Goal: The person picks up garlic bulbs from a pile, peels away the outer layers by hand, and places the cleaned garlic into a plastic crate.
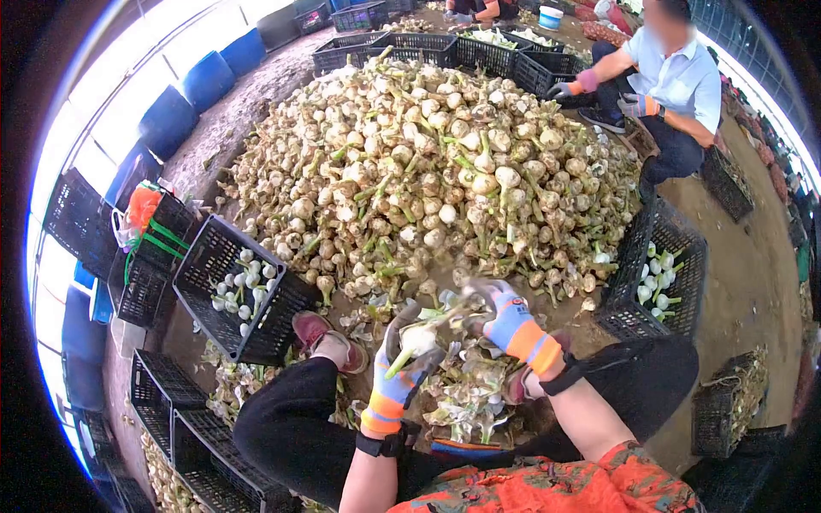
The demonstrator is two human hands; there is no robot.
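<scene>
My left hand (402,359), in a grey, blue and orange glove, is closed round a garlic bulb (417,339) with a short green stem, above the ground between my legs. Beside it on the right, my right hand (500,312) wears a matching glove; its fingers are smeared by motion. Thin husk trails between the two hands, and whether the right fingers grip it is unclear. Loose peelings (470,393) lie below the hands. In front rises a large heap of unpeeled garlic (410,171).
Black crates with cleaned white bulbs stand left (244,333) and right (693,291) of the heap. A co-worker (684,85) in gloves sits at the back right, and another person (483,10) is at the far back. Blue barrels (171,122) line the left side.
</scene>
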